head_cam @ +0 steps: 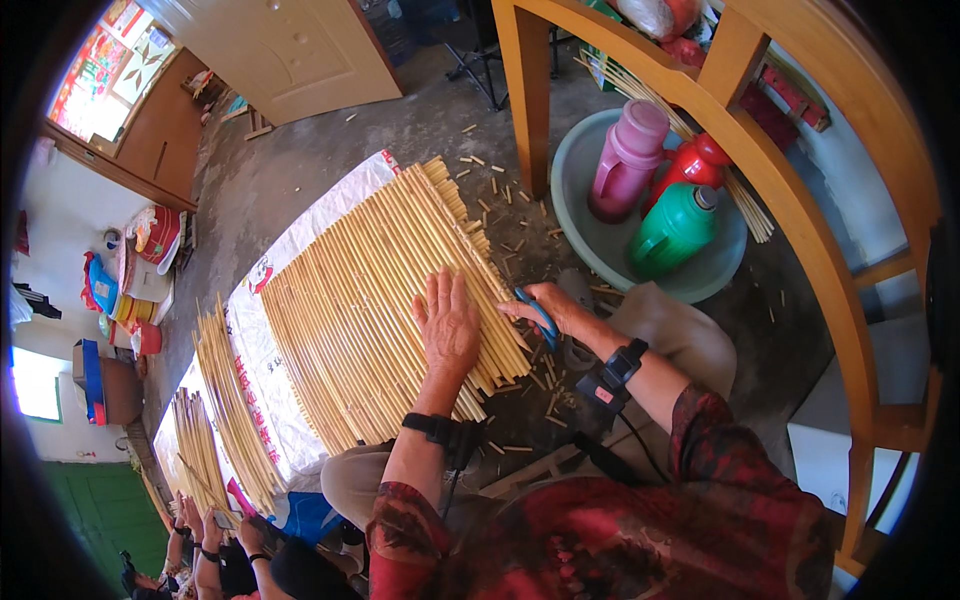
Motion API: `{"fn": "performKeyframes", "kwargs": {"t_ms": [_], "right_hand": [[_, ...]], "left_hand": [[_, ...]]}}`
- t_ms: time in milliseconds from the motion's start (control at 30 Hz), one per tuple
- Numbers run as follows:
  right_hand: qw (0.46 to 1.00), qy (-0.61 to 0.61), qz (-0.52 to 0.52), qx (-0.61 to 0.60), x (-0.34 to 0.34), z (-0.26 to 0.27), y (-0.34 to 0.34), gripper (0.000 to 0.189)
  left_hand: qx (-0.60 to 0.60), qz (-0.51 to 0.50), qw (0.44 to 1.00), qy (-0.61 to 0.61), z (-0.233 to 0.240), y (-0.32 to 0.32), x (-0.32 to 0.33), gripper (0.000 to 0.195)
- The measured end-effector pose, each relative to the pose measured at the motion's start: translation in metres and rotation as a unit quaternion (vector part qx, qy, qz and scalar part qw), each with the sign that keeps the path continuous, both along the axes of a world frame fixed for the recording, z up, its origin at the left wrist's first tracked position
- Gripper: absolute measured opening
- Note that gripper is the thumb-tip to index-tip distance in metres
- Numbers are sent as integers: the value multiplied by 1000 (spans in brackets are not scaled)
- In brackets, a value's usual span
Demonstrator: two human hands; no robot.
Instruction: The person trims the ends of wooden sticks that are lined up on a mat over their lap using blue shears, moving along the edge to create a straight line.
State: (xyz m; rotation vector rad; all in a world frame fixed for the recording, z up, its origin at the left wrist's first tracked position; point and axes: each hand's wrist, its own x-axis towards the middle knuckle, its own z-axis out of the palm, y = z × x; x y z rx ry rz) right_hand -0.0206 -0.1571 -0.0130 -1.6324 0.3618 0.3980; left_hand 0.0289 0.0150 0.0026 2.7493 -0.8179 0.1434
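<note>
A mat of straight yellow plant stalks (360, 300), laid side by side, covers part of a white woven plastic sheet (262, 360) on the floor. My left hand (450, 326) rests palm down on the mat's right part, fingers extended and holding nothing. Just off the mat's right edge, my right hand (551, 306) grips a blue-handled cutting tool (538, 319), probably scissors; its blades are hard to make out. Stalk ends stick out unevenly along that edge. Several short cut stalk pieces (517, 244) lie scattered on the dark floor beside it.
A wide basin (574, 232) holds pink (634, 157), red (690, 169) and green (671, 229) thermos flasks. A wooden chair frame (799, 217) arches over the right side. Loose stalk bundles (232, 397) lie left, near other people's hands (202, 521). Behind stands a door (292, 52).
</note>
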Motion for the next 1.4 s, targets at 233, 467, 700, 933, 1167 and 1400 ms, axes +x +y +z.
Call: {"fn": "performKeyframes", "kwargs": {"t_ms": [233, 467, 700, 933, 1167, 1400], "right_hand": [[998, -39, 33, -27, 1, 3, -1, 37], [999, -28, 23, -23, -5, 5, -1, 37], [999, -42, 10, -25, -2, 3, -3, 42], [999, -33, 12, -22, 4, -5, -2, 41], [987, -87, 27, -132, 3, -9, 1, 49], [984, -101, 35, -140, -1, -8, 3, 48]], "left_hand": [[-2, 0, 1000, -5, -3, 1, 4, 46], [-6, 1, 1000, 1, -1, 1, 2, 46], [-103, -7, 994, -26, -6, -3, -18, 42], [-360, -142, 860, 332, -11, -15, -133, 25], [-609, 257, 502, 558, -37, -64, -139, 27], [-685, 276, 514, 436, -44, -69, -131, 21]]}}
